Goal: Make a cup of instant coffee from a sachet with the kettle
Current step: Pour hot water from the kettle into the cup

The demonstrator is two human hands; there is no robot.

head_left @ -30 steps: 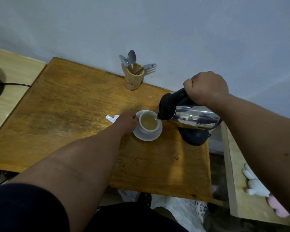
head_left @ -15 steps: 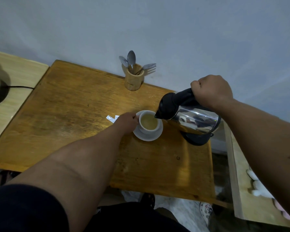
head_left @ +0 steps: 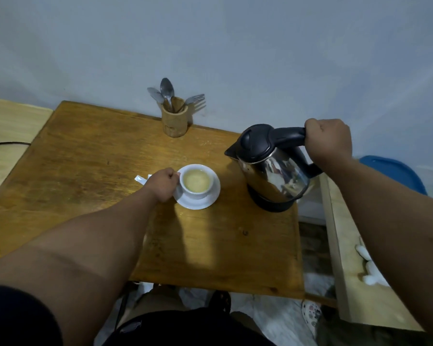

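Now upright kettle (head_left: 273, 168) in right hand (head_left: 328, 143), apart from cup (head_left: 196, 181).

Pouring's done — the kettle (head_left: 273, 166) has swung back upright, away from the cup (head_left: 196, 181). It's now on its base (head_left: 270, 203) at frame right — right hand (head_left: 328, 143) moved with it.

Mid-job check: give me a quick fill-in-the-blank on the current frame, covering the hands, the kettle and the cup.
1. The right hand grips the kettle by its black ____.
2. The cup of pale liquid stands on a white ____.
3. The left hand holds the ____ at its side.
4. Spoons and a fork stand in a wooden ____ near the wall.

Missing words: handle; saucer; cup; holder
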